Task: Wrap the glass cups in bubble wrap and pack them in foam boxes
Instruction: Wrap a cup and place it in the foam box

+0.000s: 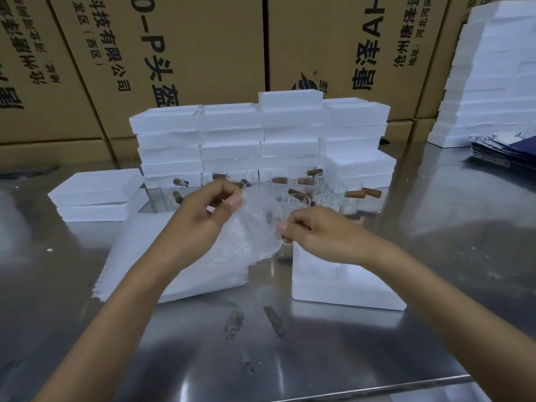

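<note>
Both hands raised over mid-surface (290, 343), a bubble wrap sheet (255, 227) stretched between them. Left hand (203, 211) pinches its upper edge between thumb and fingers; right hand (314, 232) pinches the right edge. Sheet hangs above the stack of bubble wrap sheets (179, 265). Open foam box (342, 282) sits just right of the stack, under the right hand. Glass cups with wooden handles (304, 190) clustered behind, before the stacked foam boxes (232, 140) near the surface's far edge.
</note>
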